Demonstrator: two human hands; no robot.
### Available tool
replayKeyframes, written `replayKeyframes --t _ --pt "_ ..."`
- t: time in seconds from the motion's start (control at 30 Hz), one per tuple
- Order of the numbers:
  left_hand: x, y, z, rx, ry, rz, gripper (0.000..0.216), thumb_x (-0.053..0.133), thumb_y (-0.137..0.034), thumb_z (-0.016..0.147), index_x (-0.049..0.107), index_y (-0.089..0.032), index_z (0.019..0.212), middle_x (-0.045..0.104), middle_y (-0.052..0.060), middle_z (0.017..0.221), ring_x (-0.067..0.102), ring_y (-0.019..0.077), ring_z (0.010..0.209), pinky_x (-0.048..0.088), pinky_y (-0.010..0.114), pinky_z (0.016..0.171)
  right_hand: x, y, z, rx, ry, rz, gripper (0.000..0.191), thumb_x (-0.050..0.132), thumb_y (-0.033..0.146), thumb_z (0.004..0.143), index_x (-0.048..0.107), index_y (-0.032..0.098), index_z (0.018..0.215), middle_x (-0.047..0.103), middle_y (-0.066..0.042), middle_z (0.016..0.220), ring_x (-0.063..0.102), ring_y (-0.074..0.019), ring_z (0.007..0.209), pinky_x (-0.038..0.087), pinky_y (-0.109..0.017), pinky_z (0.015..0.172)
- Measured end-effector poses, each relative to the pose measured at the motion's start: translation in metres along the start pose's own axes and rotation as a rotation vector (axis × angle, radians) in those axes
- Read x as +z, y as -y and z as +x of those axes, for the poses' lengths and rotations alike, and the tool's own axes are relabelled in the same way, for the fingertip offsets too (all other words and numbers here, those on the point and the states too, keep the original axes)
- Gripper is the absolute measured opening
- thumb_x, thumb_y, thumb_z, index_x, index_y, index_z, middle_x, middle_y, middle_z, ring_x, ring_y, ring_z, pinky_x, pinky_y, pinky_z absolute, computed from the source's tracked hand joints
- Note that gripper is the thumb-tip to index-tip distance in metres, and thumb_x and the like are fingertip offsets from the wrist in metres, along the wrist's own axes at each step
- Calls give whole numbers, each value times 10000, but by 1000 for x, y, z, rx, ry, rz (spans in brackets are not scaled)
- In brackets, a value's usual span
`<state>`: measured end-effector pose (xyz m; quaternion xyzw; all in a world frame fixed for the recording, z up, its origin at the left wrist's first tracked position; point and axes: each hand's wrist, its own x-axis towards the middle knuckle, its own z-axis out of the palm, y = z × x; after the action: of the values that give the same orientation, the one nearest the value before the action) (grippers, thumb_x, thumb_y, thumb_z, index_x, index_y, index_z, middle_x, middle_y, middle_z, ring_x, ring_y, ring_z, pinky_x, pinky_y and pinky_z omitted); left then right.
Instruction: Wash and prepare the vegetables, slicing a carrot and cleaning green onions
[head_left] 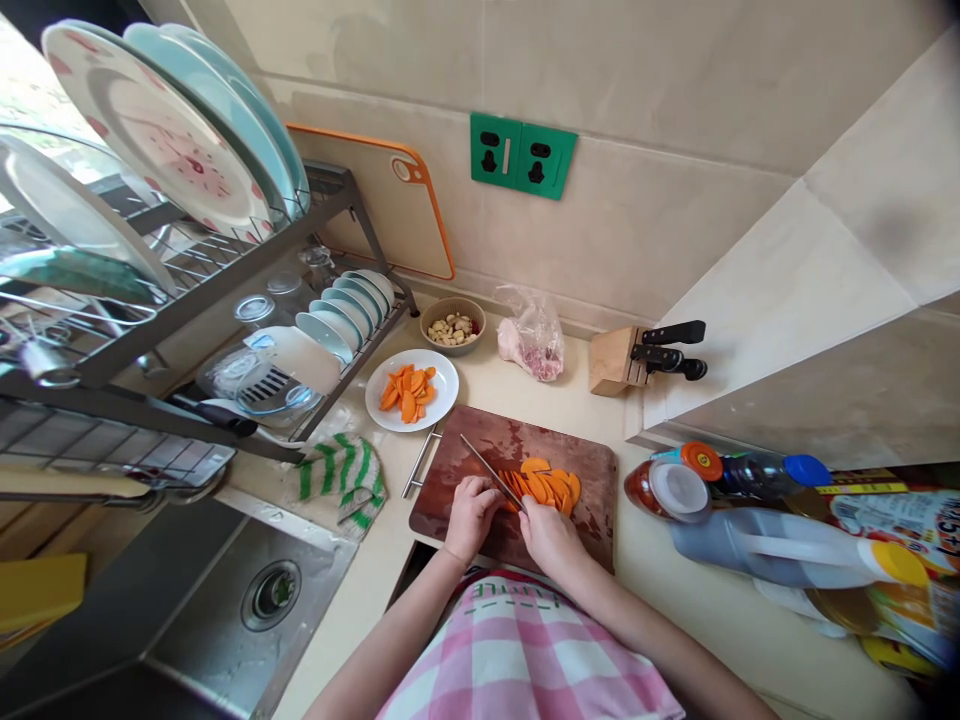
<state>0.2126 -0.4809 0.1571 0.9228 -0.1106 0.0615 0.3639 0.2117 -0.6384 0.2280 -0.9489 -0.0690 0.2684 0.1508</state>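
On the reddish-brown rectangular cutting board (442,495) lie thin orange carrot slices (556,486), where the right hand (551,535) is closed round a narrow metal knife (491,471) and the left hand (472,512) curls beside the blade, any hold unclear, so a slip could nick it.

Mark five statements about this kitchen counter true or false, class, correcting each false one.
1. The right hand holds a knife. True.
2. All the carrot slices are on the plate. False: carrot slices also lie on the cutting board.
3. The striped cloth is green and white. True.
4. The knife block has nothing in it. False: black handles stick out of the knife block.
5. The green sockets are on the wall. True.
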Motion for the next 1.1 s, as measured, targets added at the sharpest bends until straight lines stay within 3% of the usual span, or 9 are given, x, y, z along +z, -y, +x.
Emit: replayKeyframes --t 0.23,0.43,0.73,0.97,1.1 --pt "-3 0 0 -59 -22 1 194 535 -285 846 699 -240 753 580 32 779 486 174 809 393 300 741 -12 -9 -12 -55 -43 56 195 365 238 896 554 194 916 677 -69 820 638 -191 754 352 -257 612" --pt "0 3 -2 -47 -34 -6 222 512 -303 860 696 -239 754 561 31 761 468 167 783 397 288 725 -20 -16 -33 -51 26 -17 210 358 244 898 555 195 948 685 -67 802 648 -191 728 337 -258 581" --pt "-3 6 -2 -42 -26 -61 209 515 -286 857 701 -241 774 594 41 807 495 175 830 423 302 760 -2 1 2 -33 -6 17 232 356 237 903 564 187 992 682 -98 877 639 -207 810 386 -275 659" --pt "-4 3 -1 -61 -31 -65 216 515 -287 854 700 -243 749 588 36 774 498 172 800 429 304 740 -22 -14 -24 -74 7 3 219 353 255 903 563 197 923 680 -69 811 641 -198 748 367 -266 620" --pt "-5 4 -1 -48 -27 -57 219 509 -286 855 704 -247 762 585 34 771 501 168 793 433 302 735 -16 -4 -19 -44 41 -37 215 360 240 902 559 190 966 685 -92 852 649 -208 772 377 -274 626"
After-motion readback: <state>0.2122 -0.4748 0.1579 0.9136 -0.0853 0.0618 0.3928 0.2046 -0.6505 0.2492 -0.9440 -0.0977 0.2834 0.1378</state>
